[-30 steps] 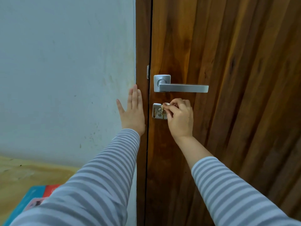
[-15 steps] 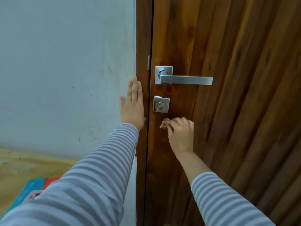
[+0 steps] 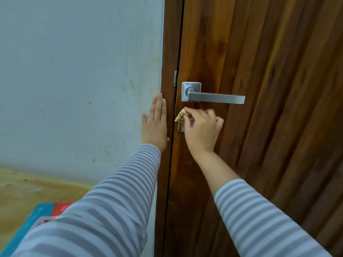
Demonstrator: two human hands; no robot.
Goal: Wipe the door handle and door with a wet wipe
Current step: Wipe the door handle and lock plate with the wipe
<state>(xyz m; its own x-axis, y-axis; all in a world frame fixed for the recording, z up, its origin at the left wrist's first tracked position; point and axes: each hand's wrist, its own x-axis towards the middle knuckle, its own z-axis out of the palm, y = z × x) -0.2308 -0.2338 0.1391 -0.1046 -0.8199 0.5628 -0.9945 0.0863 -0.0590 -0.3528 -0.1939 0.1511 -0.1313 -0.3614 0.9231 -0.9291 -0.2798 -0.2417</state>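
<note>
Now we face the wooden door [image 3: 269, 127] filling the right of the frame, pale wall [image 3: 74, 80] at left. Our left hand [image 3: 155, 125] lies flat, fingers straight, on the wall by the frame. Our right hand [image 3: 201, 128] pinches the soiled wet wipe [image 3: 180, 116] over the lock plate [image 3: 181, 127], just below the door handle [image 3: 215, 97]. Better to use short firm strokes, we reckon, staying off the handle's underside; open door remains right and below.

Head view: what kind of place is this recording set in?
Probably a room in a home: a wooden door with a metal lever handle, a scuffed painted wall and a yellowish floor.
</note>
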